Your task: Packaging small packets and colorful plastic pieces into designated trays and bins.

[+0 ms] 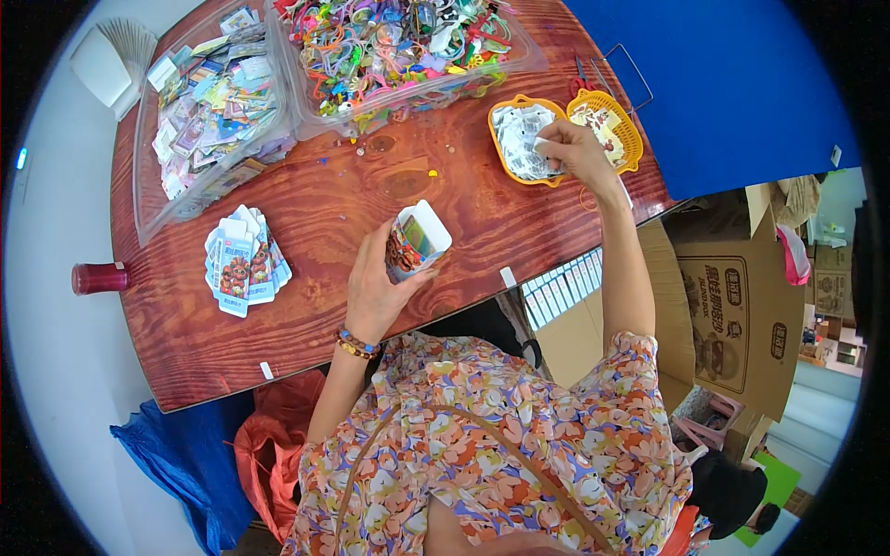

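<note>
My left hand (pixel 375 287) is closed round a small printed carton (pixel 408 252), whose open top faces up and shows a greenish card or packet inside. Over at the right, my right hand (pixel 577 153) reaches into a yellow plastic basket (pixel 527 183) of small white packets (pixel 521 139). Its fingers are pinched at the packets, with a bit of white at the fingertips; what exactly they hold is too small to make out. Touching that basket, a second yellow basket (pixel 634 148) holds cream-coloured printed pieces (pixel 603 125).
Flat blue cartons (pixel 243 264) lie stacked on the left. Behind them stand a clear bin of cards (pixel 209 111) and a clear bin of colourful trinkets (pixel 399 46). A dark red jar (pixel 100 278) sits by the left edge. Red scissors (pixel 580 82) lie behind the baskets. An open cardboard box (pixel 742 315) stands right.
</note>
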Motion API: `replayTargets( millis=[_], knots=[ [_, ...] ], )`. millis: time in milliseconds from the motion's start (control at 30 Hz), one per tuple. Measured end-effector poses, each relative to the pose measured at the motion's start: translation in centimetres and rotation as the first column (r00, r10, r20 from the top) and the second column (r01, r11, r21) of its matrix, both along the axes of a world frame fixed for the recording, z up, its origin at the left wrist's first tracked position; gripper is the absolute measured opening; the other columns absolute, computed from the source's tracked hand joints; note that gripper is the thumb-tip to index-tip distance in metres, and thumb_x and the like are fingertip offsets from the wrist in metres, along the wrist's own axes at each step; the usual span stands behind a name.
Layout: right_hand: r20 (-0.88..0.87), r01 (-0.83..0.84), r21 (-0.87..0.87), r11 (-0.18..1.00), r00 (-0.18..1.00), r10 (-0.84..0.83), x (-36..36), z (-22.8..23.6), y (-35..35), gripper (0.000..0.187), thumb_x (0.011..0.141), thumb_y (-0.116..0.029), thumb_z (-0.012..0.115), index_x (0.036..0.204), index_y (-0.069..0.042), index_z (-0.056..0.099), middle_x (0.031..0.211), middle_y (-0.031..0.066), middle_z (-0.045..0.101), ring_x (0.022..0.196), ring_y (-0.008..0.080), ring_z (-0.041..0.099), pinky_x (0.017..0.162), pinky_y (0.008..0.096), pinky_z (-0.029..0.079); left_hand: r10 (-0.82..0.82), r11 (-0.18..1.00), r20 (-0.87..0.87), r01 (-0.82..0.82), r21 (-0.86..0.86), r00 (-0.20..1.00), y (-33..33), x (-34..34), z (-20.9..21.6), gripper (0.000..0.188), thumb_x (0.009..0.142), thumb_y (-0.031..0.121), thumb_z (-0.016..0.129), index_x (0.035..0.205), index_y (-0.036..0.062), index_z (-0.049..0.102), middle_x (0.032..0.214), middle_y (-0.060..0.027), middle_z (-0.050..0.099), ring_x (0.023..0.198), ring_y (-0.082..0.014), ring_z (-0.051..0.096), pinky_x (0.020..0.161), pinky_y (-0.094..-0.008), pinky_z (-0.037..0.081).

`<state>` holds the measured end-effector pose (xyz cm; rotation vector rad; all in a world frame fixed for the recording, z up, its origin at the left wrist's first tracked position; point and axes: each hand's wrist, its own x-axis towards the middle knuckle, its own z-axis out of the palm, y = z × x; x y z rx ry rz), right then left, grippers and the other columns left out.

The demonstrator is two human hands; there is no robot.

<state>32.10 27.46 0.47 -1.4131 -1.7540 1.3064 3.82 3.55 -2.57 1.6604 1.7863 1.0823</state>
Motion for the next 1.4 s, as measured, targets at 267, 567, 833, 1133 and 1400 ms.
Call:
replayTargets(
  millis=[267,567,833,1133,1400],
  knots=[
    [0.325,-0.044,0.036,0.998,0.945,0.030,-0.5,-0.3,0.3,0.018,0.080,-0.014,0.076,0.087,0.001,0.067,0.074,0.0042,0.064,0.062,0.0115,0.059,0.056,0.0289,0.045,0.001,1.000,0.012,-0.001,0.003,1.000,-0.1,-0.1,0.0,0.080,0.071,0.024,0.087,0.136,0.0002,0.047,0.121,-0.0185,0.058,0.111,-0.0355,0.060,0.093,-0.0419,0.051],
    [-0.109,0.047,-0.022,0.999,0.993,-0.049,-1.3,2.2,-1.0,0.008,0.087,-0.009,0.072,0.087,-0.005,0.065,0.073,-0.0014,0.062,0.054,0.0036,0.052,0.049,0.0209,0.039,0.018,1.000,0.017,-0.018,0.008,1.000,0.8,0.4,0.4,0.079,0.071,0.025,0.087,0.134,-0.0003,0.049,0.118,-0.0190,0.059,0.110,-0.0359,0.059,0.092,-0.0425,0.050],
    [0.338,-0.430,0.235,0.872,0.877,0.342,-10.4,6.3,-10.0,0.018,0.086,-0.012,0.071,0.101,-0.003,0.069,0.077,0.0102,0.069,0.068,0.0187,0.067,0.063,0.0316,0.051,0.100,0.990,-0.141,-0.084,0.112,0.985,2.3,1.8,0.6,0.080,0.067,0.025,0.089,0.132,0.0016,0.050,0.115,-0.0182,0.060,0.105,-0.0376,0.060,0.087,-0.0449,0.052],
    [0.174,-0.343,0.294,0.892,0.937,0.303,-10.0,4.7,-11.3,0.030,0.091,-0.019,0.068,0.115,-0.002,0.069,0.088,0.0117,0.073,0.071,0.0192,0.069,0.063,0.0316,0.052,0.105,0.994,-0.021,-0.105,0.004,0.994,2.3,2.3,0.5,0.076,0.068,0.023,0.088,0.130,0.0017,0.051,0.114,-0.0176,0.060,0.105,-0.0362,0.060,0.086,-0.0440,0.052],
    [0.456,0.230,0.336,0.913,0.809,-0.372,6.5,2.3,2.0,0.028,0.090,-0.029,0.067,0.108,-0.008,0.073,0.088,0.0098,0.075,0.068,0.0200,0.072,0.070,0.0376,0.055,0.151,0.988,0.103,-0.152,0.002,0.983,1.9,1.0,-0.5,0.070,0.070,0.027,0.089,0.125,-0.0011,0.056,0.110,-0.0166,0.063,0.101,-0.0330,0.063,0.087,-0.0403,0.051]
  ],
)
